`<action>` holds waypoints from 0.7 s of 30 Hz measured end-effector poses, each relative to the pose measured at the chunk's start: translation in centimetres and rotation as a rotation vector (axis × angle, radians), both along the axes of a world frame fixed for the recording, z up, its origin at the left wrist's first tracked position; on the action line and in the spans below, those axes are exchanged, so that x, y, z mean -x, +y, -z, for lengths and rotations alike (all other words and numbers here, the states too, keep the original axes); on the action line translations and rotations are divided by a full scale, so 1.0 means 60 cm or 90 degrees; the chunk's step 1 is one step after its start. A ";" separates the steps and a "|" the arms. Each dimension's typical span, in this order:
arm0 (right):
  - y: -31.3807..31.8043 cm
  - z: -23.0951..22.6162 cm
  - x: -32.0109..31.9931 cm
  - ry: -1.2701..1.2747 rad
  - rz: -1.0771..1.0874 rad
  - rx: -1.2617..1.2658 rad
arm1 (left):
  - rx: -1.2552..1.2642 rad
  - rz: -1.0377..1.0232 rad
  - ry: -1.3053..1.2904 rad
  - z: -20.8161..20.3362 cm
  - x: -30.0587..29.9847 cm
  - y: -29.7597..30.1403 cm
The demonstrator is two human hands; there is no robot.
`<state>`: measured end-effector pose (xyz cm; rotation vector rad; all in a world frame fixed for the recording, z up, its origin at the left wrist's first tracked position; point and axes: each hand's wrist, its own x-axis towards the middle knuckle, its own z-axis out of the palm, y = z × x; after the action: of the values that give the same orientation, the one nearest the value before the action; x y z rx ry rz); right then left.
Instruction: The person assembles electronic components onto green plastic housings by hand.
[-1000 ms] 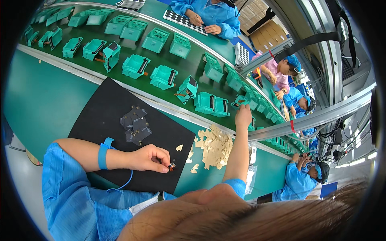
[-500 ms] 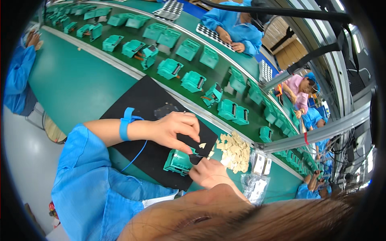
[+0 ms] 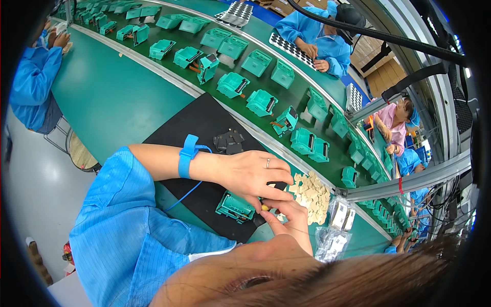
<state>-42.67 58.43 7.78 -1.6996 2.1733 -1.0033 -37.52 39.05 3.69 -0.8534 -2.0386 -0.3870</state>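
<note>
My left hand [image 3: 250, 174], with a blue wrist strap [image 3: 186, 157] on its wrist, reaches across the black mat [image 3: 176, 130]. Its thumb and fingers close together against the fingertips of my right hand [image 3: 290, 217]. A small yellowish piece [image 3: 265, 207] shows in the pinch where the two hands meet; its full shape is hidden. Just left of the fingertips, a green plastic housing [image 3: 235, 206] sits on the mat, apparently held by neither hand. Several thin black pieces [image 3: 229, 142] lie in a loose heap beyond my left wrist.
Right of my hands lies a pile of cream-coloured flat pieces [image 3: 313, 197], beside clear plastic bags [image 3: 332, 240] with white items. Rows of green housings [image 3: 262, 102] stand on the line ahead, behind a metal rail [image 3: 169, 77]. Co-workers in blue [image 3: 38, 87] sit nearby.
The black piece seen between my fingers is out of sight; a yellowish bit shows there instead. My left hand covers more of my right fingers. The whole view has shifted slightly.
</note>
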 end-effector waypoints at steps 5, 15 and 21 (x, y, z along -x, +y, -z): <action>0.006 0.015 0.008 0.000 -0.004 -0.026 | 0.003 -0.001 -0.008 0.006 0.007 0.007; 0.014 0.022 0.017 -0.010 0.029 -0.063 | 0.009 0.008 -0.025 0.020 0.020 0.014; 0.027 0.028 0.020 0.048 0.031 -0.064 | 0.020 0.009 -0.060 0.019 0.022 0.018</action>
<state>-43.85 60.02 6.10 -1.6726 2.2811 -0.8397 -38.83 40.15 2.58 -0.8827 -2.1312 -0.4112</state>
